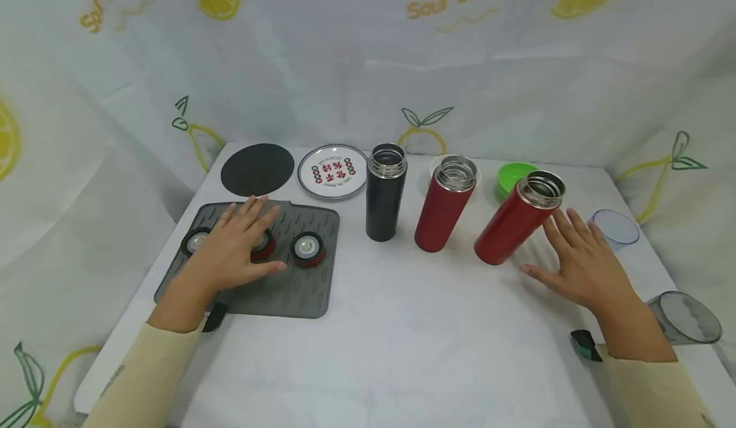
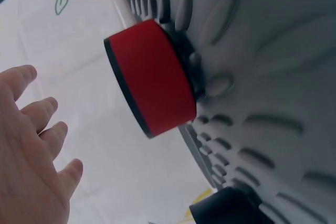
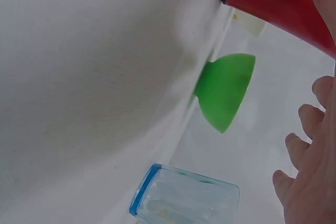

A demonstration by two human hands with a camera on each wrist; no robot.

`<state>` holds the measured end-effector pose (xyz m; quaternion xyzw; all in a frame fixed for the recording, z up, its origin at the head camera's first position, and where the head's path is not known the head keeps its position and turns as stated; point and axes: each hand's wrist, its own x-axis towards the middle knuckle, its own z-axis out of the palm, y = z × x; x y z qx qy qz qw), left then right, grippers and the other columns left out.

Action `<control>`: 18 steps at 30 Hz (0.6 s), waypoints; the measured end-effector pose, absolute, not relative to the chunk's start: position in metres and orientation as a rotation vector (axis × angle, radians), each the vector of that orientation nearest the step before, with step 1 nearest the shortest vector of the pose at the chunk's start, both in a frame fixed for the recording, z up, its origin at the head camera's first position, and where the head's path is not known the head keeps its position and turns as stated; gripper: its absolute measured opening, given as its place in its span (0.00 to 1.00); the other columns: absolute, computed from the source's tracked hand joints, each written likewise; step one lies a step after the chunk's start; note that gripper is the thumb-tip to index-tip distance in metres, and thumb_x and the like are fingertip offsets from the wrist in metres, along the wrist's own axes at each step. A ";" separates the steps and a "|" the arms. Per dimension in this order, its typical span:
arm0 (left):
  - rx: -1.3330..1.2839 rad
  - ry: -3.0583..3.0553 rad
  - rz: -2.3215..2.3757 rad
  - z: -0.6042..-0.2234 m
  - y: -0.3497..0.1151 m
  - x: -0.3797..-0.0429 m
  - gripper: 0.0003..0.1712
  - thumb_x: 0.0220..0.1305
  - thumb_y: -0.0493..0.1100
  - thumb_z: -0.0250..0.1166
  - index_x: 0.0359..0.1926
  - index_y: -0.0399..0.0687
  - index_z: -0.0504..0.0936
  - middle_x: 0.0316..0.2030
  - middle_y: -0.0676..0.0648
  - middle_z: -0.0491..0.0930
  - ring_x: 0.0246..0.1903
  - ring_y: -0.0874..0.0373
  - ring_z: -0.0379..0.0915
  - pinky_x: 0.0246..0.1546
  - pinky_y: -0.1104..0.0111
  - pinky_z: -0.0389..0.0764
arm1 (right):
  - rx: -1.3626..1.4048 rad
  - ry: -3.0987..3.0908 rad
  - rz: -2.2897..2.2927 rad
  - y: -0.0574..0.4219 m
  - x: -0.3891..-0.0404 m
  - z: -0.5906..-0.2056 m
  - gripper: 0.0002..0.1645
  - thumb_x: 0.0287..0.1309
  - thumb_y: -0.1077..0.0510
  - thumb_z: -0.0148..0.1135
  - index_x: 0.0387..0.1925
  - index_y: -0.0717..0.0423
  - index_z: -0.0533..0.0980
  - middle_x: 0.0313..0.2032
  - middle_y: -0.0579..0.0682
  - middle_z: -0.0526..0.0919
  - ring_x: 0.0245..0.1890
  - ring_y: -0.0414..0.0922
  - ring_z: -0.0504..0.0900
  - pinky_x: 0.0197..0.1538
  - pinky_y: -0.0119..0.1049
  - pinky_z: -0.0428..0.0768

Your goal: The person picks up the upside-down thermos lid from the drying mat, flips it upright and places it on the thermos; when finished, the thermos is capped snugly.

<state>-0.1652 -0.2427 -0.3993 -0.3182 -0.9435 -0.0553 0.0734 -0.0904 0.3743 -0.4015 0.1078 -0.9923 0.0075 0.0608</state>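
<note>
My left hand, fingers spread, hovers over a grey ridged drying mat. On the mat sit a red bottle lid to the hand's right, another red lid partly covered by it, and a black-rimmed lid at its left. Uncapped steel-necked bottles stand in a row: a black bottle, a red bottle and a second red bottle furthest right. Beside that last one is my right hand, fingers extended and holding nothing; whether it touches the bottle I cannot tell.
Along the back lie a black disc and a white printed plate. Behind the red bottles are a white dish and a green bowl. To the right stand a blue-rimmed clear cup and a grey clear glass.
</note>
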 end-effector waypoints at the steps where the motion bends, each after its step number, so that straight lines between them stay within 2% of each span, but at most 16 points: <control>1: -0.961 -2.833 -0.170 -0.399 -0.242 -0.166 0.60 0.54 0.77 0.58 0.77 0.55 0.46 0.76 0.46 0.39 0.74 0.46 0.35 0.70 0.47 0.39 | 0.315 -3.003 0.022 0.375 -0.088 -0.401 0.67 0.51 0.27 0.62 0.76 0.53 0.38 0.75 0.61 0.39 0.74 0.55 0.29 0.69 0.60 0.32; 7: -0.913 -2.824 -0.251 -0.398 -0.256 -0.161 0.58 0.53 0.72 0.64 0.77 0.51 0.51 0.75 0.41 0.43 0.73 0.44 0.38 0.70 0.48 0.38 | 0.284 -3.012 0.035 0.369 -0.084 -0.395 0.65 0.53 0.28 0.60 0.76 0.54 0.38 0.75 0.60 0.40 0.74 0.56 0.31 0.70 0.59 0.34; 11: -0.822 -2.886 -0.361 -0.395 -0.275 -0.161 0.57 0.52 0.69 0.67 0.75 0.47 0.56 0.73 0.35 0.48 0.71 0.37 0.43 0.68 0.43 0.42 | 0.221 -3.059 0.044 0.364 -0.073 -0.385 0.65 0.54 0.27 0.58 0.76 0.60 0.40 0.74 0.62 0.43 0.74 0.60 0.35 0.70 0.60 0.40; 15: -0.645 -3.139 -0.576 -0.390 -0.295 -0.160 0.66 0.50 0.66 0.72 0.76 0.41 0.46 0.72 0.30 0.45 0.69 0.30 0.42 0.60 0.33 0.51 | 0.116 -3.143 0.068 0.350 -0.060 -0.366 0.59 0.54 0.22 0.53 0.67 0.67 0.64 0.64 0.68 0.66 0.66 0.66 0.60 0.63 0.66 0.59; 18: -0.515 -3.302 -0.707 -0.389 -0.304 -0.162 0.72 0.48 0.60 0.76 0.75 0.34 0.37 0.71 0.25 0.43 0.67 0.26 0.43 0.58 0.32 0.54 | 0.068 -3.230 0.133 0.336 -0.051 -0.354 0.56 0.52 0.18 0.48 0.56 0.64 0.76 0.53 0.68 0.78 0.55 0.67 0.72 0.53 0.66 0.70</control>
